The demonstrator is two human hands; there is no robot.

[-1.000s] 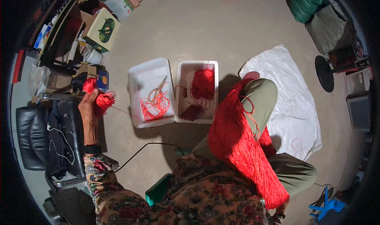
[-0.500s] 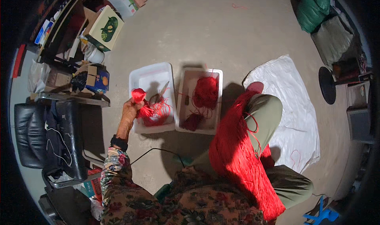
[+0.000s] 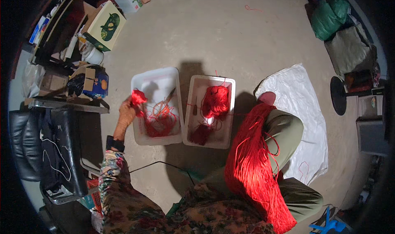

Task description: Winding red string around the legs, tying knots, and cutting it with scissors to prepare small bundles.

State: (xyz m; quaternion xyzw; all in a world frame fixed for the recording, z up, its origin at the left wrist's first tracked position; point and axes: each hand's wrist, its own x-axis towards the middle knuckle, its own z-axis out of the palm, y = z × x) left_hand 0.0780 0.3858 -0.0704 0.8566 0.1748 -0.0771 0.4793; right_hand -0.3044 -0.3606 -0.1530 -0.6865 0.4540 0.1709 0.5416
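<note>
My left hand (image 3: 129, 110) is closed on a small bundle of red cord (image 3: 139, 96), over the left rim of a white tray (image 3: 138, 136). Inside that tray lie loose red strands (image 3: 162, 117) and a slim metal tool (image 3: 171, 95), perhaps scissors. Beside it, a second white tray (image 3: 192, 141) holds a bright red bundle of cord (image 3: 216, 101), a darker red clump (image 3: 200, 134) and a narrow dark tool (image 3: 195, 106). A long hank of red cord (image 3: 255, 164) drapes across my bent leg. My right hand is not visible.
A white plastic sheet (image 3: 306, 123) spreads under my leg at the right. Black chairs (image 3: 61, 147) and cardboard boxes (image 3: 105, 26) line the left side. Filled sacks (image 3: 329, 18) and a round black base (image 3: 338, 95) stand at the far right. A blue plastic object (image 3: 328, 225) lies lower right.
My left hand has moved left with the red bundle, toward the tray's outer rim. The strands that were bunched under it now lie more loosely in the tray. The whole view has shifted slightly.
</note>
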